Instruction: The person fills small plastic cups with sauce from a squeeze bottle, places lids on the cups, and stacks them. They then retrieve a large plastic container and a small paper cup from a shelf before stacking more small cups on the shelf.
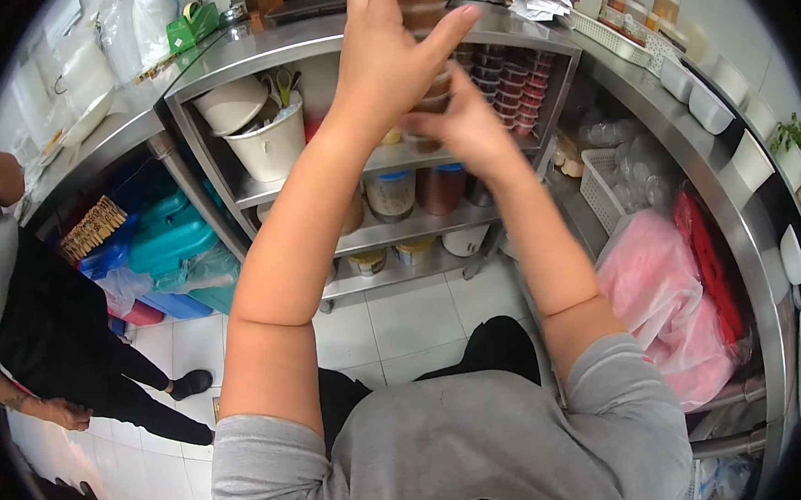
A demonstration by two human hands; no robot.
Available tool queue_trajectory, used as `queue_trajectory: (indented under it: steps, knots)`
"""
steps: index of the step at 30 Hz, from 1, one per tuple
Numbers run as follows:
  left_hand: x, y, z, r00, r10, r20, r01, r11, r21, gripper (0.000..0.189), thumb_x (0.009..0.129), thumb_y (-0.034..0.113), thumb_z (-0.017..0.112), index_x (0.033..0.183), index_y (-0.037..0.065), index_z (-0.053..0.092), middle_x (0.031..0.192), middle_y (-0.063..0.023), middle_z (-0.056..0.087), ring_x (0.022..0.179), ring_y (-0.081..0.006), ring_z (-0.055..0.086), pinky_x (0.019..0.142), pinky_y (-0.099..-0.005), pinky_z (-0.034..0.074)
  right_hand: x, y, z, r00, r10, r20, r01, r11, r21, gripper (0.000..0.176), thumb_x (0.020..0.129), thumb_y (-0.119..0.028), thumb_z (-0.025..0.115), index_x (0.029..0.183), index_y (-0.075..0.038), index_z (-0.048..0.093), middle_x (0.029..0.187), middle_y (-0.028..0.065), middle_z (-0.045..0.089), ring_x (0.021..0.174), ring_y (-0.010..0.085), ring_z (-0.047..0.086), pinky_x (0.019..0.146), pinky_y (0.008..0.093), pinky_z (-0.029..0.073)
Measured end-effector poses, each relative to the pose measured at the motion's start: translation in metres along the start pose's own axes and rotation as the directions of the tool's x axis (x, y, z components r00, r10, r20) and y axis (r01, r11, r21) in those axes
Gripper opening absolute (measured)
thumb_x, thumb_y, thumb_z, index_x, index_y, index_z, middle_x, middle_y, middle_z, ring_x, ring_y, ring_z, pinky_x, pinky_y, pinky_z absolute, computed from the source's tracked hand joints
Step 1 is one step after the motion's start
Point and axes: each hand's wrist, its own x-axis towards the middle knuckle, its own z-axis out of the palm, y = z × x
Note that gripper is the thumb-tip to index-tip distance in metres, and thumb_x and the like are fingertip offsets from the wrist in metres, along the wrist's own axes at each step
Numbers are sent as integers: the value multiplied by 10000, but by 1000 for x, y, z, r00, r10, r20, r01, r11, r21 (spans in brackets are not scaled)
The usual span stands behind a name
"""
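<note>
A stack of small clear lidded sauce cups with brown contents stands upright between my hands, in front of the metal counter. My left hand is at the upper part of the stack, its thumb stretched across the cups and its fingers partly out of frame. Lower down, my right hand grips the bottom cups between thumb and fingers, slightly blurred. On the shelf behind my right hand, several stacks of lidded cups with red contents show.
A white bucket with utensils stands on the shelf at left. Lidded containers fill the shelf below. Another person stands at far left. A pink plastic bag lies on the right lower shelf; white containers line the right counter.
</note>
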Motion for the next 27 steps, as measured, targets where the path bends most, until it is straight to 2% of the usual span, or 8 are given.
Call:
queue_trajectory:
  steps: [1, 6, 10, 11, 15, 18, 23, 27]
  knots:
    - [-15, -30, 2, 987, 158, -41, -148, 972, 185, 462, 802, 231, 712, 1156, 21, 503, 1100, -163, 523, 988, -304, 551, 832, -375, 468, -5, 13, 16, 1000, -2, -12, 3, 999, 50, 594, 694, -69, 779, 1155, 9, 414, 1062, 124, 606, 997, 215, 598, 863, 334, 483]
    - [-81, -105, 3, 997, 13, -75, 5, 972, 236, 510, 820, 195, 693, 1234, 40, 436, 1132, -193, 509, 1004, -345, 539, 862, -404, 457, -4, 118, 83, 979, -129, -155, 121, 991, -62, 673, 716, -105, 764, 1240, 1, 355, 1188, 183, 545, 1093, 290, 563, 910, 380, 455]
    - [-87, -136, 13, 977, 99, -189, -58, 975, 213, 577, 823, 145, 686, 1296, 55, 368, 1142, -182, 509, 1024, -354, 543, 870, -401, 452, 18, 140, 100, 965, -105, -239, 69, 986, -152, 639, 744, -140, 731, 1226, 42, 352, 1201, 254, 516, 1151, 364, 521, 941, 425, 423]
    - [-86, -138, 12, 990, 24, -142, 0, 986, 169, 621, 803, 124, 706, 1317, 74, 362, 1312, -166, 462, 1159, -298, 512, 953, -375, 425, 23, 144, 101, 965, -78, -249, 12, 966, -259, 627, 745, -165, 720, 1203, 62, 356, 1172, 284, 512, 1127, 419, 507, 935, 467, 410]
    - [-76, -138, 11, 1000, 21, 0, -19, 915, 403, 623, 739, 161, 720, 1279, 85, 419, 1167, -167, 535, 1044, -330, 561, 868, -371, 471, 19, 157, 104, 958, -108, -267, 5, 933, -359, 627, 728, -188, 731, 1173, 76, 377, 1136, 298, 511, 1077, 462, 492, 912, 492, 401]
    - [-74, -137, 14, 996, 29, -87, 17, 877, 481, 548, 739, 262, 722, 1216, 136, 483, 1040, -154, 535, 912, -352, 581, 756, -425, 500, 13, 162, 100, 942, -177, -285, 81, 945, -318, 617, 725, -198, 745, 1152, 79, 396, 1110, 294, 514, 1050, 465, 492, 894, 490, 403]
    - [-66, -142, 13, 971, -188, -145, 234, 856, 461, 749, 821, 562, 631, 1168, -65, 411, 1077, -297, 517, 971, -437, 549, 831, -446, 454, 5, 156, 101, 940, -137, -313, -23, 888, -458, 593, 714, -222, 770, 1125, 52, 441, 1063, 269, 524, 1001, 433, 513, 848, 480, 414]
    - [-57, -178, 22, 972, -126, -199, 194, 907, 374, 656, 849, 469, 641, 1069, -114, 437, 991, -326, 565, 955, -469, 547, 839, -443, 443, 12, 160, 107, 884, -221, -412, -54, 827, -559, 564, 699, -294, 779, 1047, 21, 466, 968, 240, 565, 915, 406, 558, 764, 465, 440]
